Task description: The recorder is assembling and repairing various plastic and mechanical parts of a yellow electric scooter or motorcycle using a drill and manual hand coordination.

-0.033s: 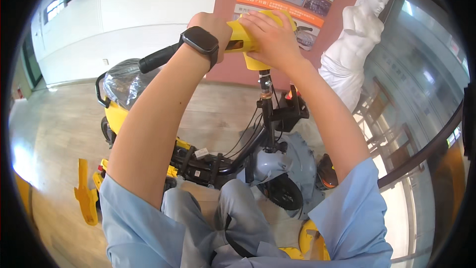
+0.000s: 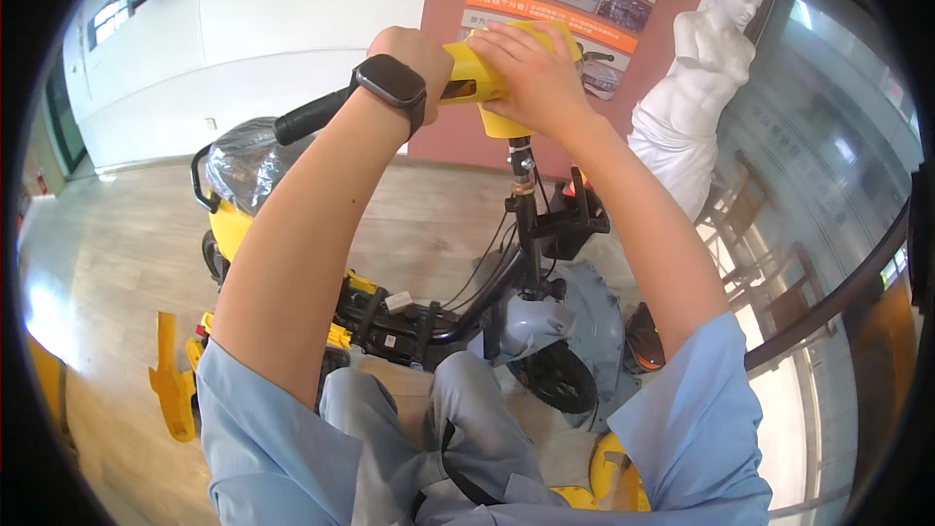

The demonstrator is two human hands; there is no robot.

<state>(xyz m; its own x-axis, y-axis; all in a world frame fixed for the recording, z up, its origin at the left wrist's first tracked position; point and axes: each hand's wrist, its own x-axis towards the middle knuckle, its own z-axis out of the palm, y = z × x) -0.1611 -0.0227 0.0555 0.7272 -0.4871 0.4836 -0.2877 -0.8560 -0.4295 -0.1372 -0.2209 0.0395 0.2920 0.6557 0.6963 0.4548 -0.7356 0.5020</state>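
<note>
A yellow plastic handlebar cover [image 2: 503, 125] sits at the top of the steering column [image 2: 527, 224] of a partly stripped electric scooter. My left hand [image 2: 415, 51], with a black watch on its wrist, is closed round the cover's left part; its fingertips are hidden on the far side. Across the top and near face of the same cover lie the curled fingers of my right hand [image 2: 536, 78], gripping it. The black handlebar grip [image 2: 312, 117] sticks out to the left, past my left forearm. Dark cables hang beside the column.
The scooter's black frame [image 2: 419, 326] and front wheel [image 2: 553, 378] are before my knees. Its plastic-wrapped seat [image 2: 251, 158] is at the left. A loose yellow panel [image 2: 173, 385] lies on the floor. Grey-blue panels [image 2: 596, 326] rest by the wheel; a white statue [image 2: 682, 107] stands right.
</note>
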